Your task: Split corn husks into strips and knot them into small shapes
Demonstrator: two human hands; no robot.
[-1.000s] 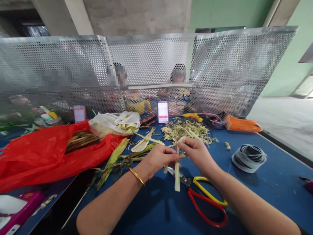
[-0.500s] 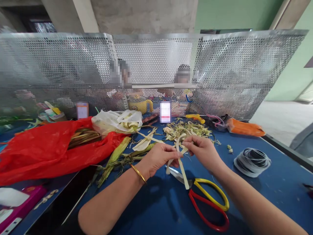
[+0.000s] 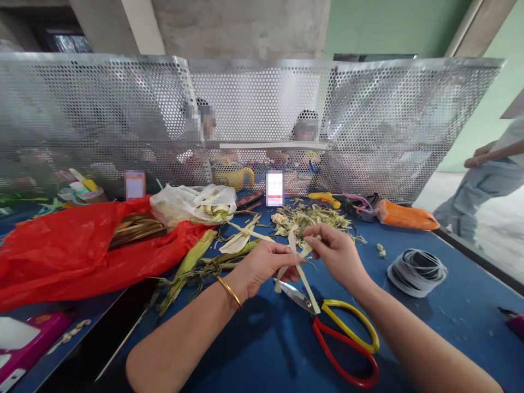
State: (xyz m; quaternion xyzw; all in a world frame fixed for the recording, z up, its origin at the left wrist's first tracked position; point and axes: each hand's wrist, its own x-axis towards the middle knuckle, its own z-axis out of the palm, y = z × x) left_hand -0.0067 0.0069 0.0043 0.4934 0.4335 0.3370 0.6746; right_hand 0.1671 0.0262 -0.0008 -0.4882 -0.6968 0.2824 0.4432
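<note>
Above the blue table, my left hand and my right hand both pinch pale corn-husk strips. The strips cross between my fingertips, and one long end hangs down toward the table. A gold bangle circles my left wrist. Scissors with one red and one yellow handle lie on the table just under my hands, blades pointing left.
A red plastic bag holding husks lies at left, with a white bag behind it. Husk scraps are piled ahead. A coil of dark bands sits right. A perforated metal screen stands at the back. A person walks at far right.
My hands have worked the husk strips from hanging straight down to crossing at an angle. A person has walked into view at the far right.
</note>
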